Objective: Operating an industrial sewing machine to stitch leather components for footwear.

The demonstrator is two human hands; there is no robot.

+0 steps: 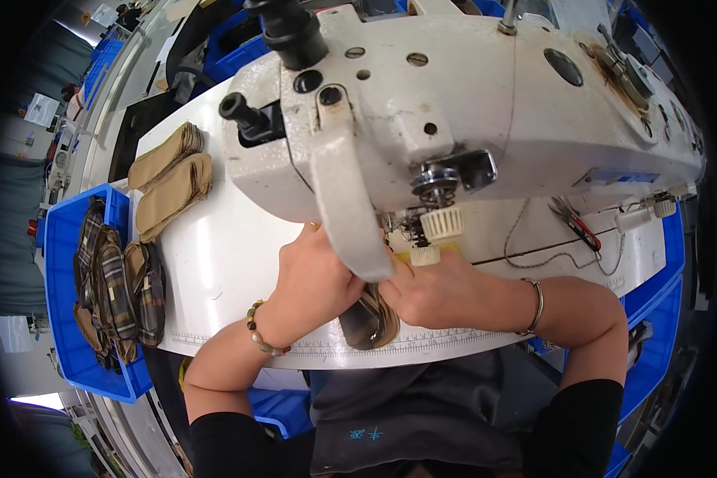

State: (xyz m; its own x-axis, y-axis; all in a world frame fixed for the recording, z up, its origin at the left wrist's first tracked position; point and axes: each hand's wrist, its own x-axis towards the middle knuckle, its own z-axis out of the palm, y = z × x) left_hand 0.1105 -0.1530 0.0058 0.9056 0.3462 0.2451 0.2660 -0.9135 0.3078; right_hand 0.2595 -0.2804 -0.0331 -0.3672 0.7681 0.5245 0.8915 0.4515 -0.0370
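A white industrial sewing machine spans the upper part of the view, and its head and lever hide the needle area. Below it my left hand is curled beside a plaid and tan fabric piece, its fingertips behind the machine's lever. From the other side my right hand closes on the same piece, thumb and fingers bent over its upper end. The piece's rounded lower end sticks out toward me between both hands, dark plaid with tan edges. Its far end is hidden.
Two stacks of tan fabric pieces lie at the left of the white table. A blue bin at the left edge holds plaid pieces. Red-handled snips and a cord lie right. A ruler strip follows the near edge.
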